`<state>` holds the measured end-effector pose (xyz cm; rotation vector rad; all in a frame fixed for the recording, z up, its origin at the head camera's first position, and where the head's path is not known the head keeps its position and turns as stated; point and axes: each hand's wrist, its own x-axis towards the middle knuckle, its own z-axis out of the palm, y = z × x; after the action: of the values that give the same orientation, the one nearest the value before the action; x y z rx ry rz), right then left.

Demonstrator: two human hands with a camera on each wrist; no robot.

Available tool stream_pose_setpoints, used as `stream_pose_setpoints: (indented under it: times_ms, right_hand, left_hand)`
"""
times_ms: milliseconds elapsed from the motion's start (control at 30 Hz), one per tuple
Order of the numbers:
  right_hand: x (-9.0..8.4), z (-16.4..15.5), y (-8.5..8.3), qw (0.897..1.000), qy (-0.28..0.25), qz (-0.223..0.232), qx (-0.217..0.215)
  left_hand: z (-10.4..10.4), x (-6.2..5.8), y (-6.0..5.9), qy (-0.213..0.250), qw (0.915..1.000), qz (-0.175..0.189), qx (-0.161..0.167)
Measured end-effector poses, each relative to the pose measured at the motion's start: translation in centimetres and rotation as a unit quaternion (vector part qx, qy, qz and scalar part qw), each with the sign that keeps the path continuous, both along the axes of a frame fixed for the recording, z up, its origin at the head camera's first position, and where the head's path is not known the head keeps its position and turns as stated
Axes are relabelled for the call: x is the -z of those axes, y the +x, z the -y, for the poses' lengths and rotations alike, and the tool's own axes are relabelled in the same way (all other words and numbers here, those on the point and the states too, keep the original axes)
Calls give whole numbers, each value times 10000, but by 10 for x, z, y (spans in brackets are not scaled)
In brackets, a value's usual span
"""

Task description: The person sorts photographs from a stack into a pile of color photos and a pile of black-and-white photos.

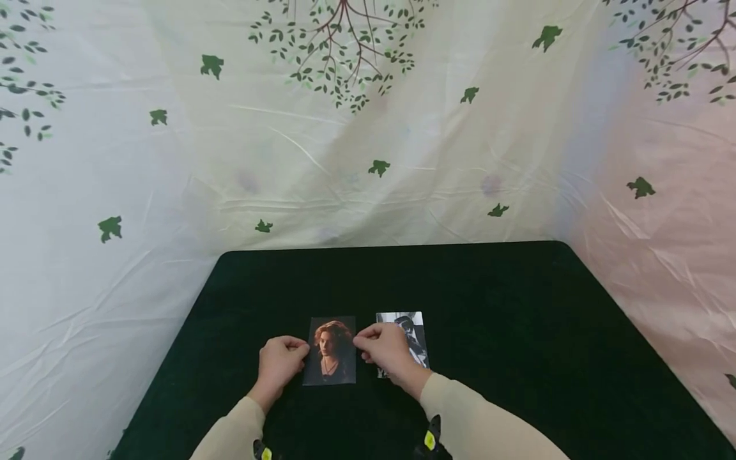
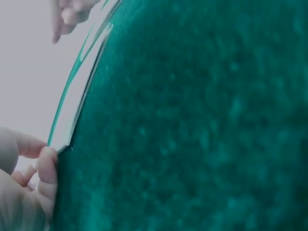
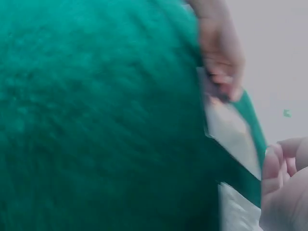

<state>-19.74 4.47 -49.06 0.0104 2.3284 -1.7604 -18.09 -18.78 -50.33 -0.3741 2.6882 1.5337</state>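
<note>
On the dark green tabletop, a photo card shows a person with reddish hair against a dark background. My left hand pinches its left edge between thumb and finger. Thumb and fingertips of my right hand come together at the card's right edge in the head view. From the left wrist, the right hand seems apart from the card, so its hold is unclear. Partly hidden under the right hand and wrist lies a second, black-and-white photo card.
Green plush cloth covers the table, which has rounded far corners. Close behind and along both sides hangs a pale curtain printed with branches and green birds. Around the two cards, green cloth shows on every side.
</note>
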Motion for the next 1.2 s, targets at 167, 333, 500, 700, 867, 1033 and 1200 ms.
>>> stream_pose_setpoints:
  times_ms: [167,333,500,700,867,1033,1200]
  right_hand:
    - [-11,-49,-3,9937,1046,-349,198]
    - [-2,-94,-2,9721,2163,-612,676]
    - [11,-108,5,9651,2436,-537,795]
    - [14,-100,6,9627,2512,-599,804]
    - [15,-94,3,9588,2688,-557,727]
    - [17,-92,2,9565,2763,-575,740]
    - [19,-91,1,9561,2754,-648,765]
  left_hand:
    - [-17,-8,4,55,9996,-207,168]
    - [-45,-21,8,-82,9960,-527,719]
    - [-76,-23,5,-160,9881,-776,1319]
    - [-107,-18,-3,-514,9819,-859,1606]
    - [-122,-14,-5,-896,9806,-830,1535]
    - [-128,-13,-3,-782,9809,-627,1669]
    - [-129,-12,-3,-731,9803,-449,1781]
